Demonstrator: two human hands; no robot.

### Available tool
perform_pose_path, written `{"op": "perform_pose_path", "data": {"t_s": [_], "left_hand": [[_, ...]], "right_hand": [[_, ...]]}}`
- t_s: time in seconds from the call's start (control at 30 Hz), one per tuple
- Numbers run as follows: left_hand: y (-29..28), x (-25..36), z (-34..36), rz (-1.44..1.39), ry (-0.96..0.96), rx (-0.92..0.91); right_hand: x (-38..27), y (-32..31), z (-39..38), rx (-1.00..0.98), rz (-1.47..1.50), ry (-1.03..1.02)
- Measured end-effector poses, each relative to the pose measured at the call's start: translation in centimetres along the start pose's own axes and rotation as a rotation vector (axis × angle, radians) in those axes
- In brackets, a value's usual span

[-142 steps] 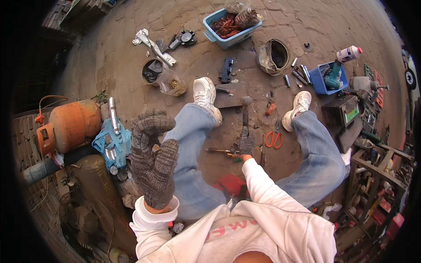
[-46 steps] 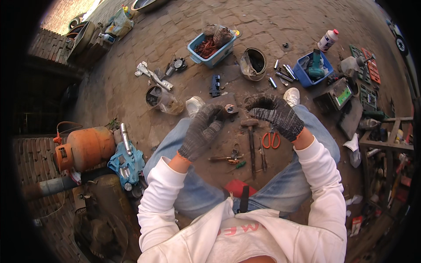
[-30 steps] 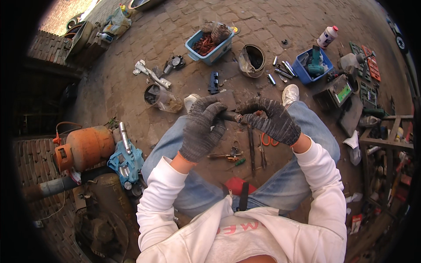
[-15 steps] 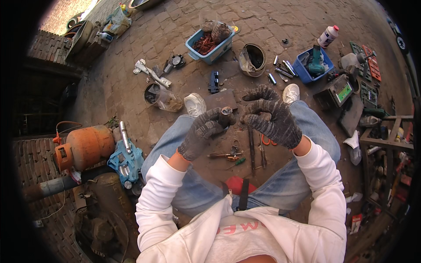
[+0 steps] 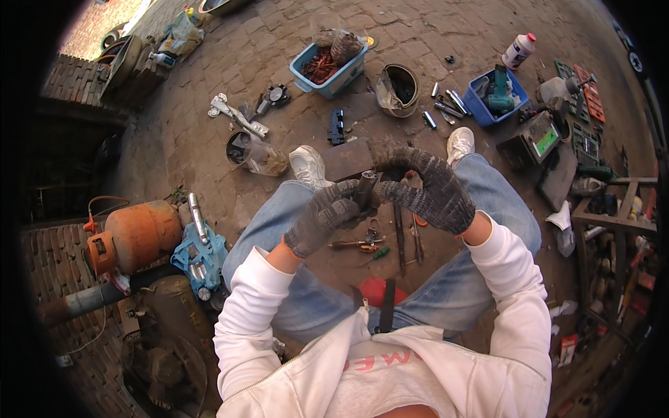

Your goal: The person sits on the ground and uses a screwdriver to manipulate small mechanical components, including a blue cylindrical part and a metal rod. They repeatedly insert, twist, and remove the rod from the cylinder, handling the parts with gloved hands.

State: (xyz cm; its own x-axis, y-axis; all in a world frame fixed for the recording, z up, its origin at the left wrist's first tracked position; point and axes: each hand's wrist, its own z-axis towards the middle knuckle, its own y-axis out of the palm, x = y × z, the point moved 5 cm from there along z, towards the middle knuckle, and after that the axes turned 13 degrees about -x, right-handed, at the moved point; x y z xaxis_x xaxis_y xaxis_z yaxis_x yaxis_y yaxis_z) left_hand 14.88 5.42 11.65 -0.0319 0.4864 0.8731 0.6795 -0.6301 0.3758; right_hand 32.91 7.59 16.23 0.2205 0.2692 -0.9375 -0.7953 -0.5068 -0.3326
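Observation:
My left hand [image 5: 323, 214], in a dark knitted glove, is closed around a short dark metal cylinder [image 5: 367, 182]. The cylinder stands roughly upright, its round metal end showing at the top. My right hand [image 5: 439, 194], gloved the same way, meets its right side with the thumb, while the fingers curve round its far side. Those fingertips are dark and partly blurred, so their exact hold is hard to see. On the ground between my legs lie a green-handled screwdriver [image 5: 380, 253], a wooden-handled tool [image 5: 343, 244] and a long dark bar [image 5: 400, 240].
Ahead are a light-blue bin [image 5: 329, 86] with reddish scrap, a metal bucket [image 5: 399, 90] and a blue basket [image 5: 496, 120] holding a power drill [image 5: 500, 90]. A battery [image 5: 535, 141] stands right. An orange gas cylinder [image 5: 141, 234] is left, a metal frame [image 5: 605, 223] far right.
My right hand has come in to the cylinder, its fingers moving left and curling around it. In my left hand the cylinder has shifted slightly right and its end shows brighter.

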Motion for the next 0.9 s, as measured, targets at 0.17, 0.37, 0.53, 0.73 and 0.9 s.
{"op": "perform_pose_path", "data": {"t_s": [0.17,0.37,0.53,0.73,0.9], "left_hand": [[1.2,-0.2,0.7,0.341,0.017,0.017],[2.1,1.3,0.8,0.776,0.168,0.183],[2.8,2.6,0.7,0.896,0.242,0.285],[2.9,3.5,0.7,1.077,0.299,0.355],[3.9,3.9,0.6,1.19,0.379,0.419]], "right_hand": [[1.6,1.2,0.1,-0.123,0.127,0.173],[3.7,1.8,-0.9,0.011,0.416,0.227],[4.1,1.6,-1.0,0.043,0.547,0.283],[1.8,1.4,-0.6,0.006,0.324,0.161],[-0.7,0.9,-0.6,0.19,-0.384,-0.281]]}}
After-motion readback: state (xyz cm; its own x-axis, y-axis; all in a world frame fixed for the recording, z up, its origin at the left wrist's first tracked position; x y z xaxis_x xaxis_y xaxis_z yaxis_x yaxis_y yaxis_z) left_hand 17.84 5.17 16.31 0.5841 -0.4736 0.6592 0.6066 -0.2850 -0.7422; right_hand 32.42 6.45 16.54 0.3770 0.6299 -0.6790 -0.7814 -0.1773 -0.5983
